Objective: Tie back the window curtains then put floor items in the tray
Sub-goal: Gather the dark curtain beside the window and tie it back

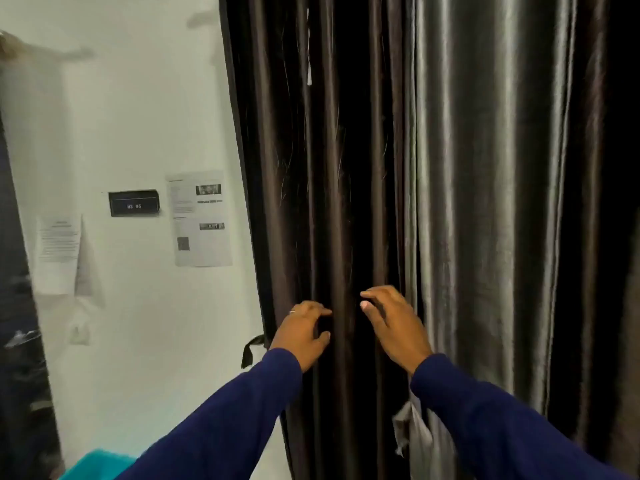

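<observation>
Both hands raised to the closed dark curtains (450,202), level with each other at the central folds.

Left hand (303,336): grip half-curled, fingertips against a fold left of the centre gap, thumb apart below; not seen to close on cloth; thin ring on one finger. Right hand (393,322): fingers bent and spread over the adjoining fold, thumb pointing left; no fabric plainly pinched. Narrow dark gap between the two hands. Both arms in dark blue sleeves (221,420). Curtains hanging full length, untied, pleated, right half catching a grey sheen. Black tieback loop (252,349) hanging at the curtain's left edge, just beside the left wrist, against the white wall (138,116). Teal tray (98,464) corner at bottom left, below the left forearm, well apart from the curtains. Printed sheets (202,220) and a small black display (134,202) on the wall.
</observation>
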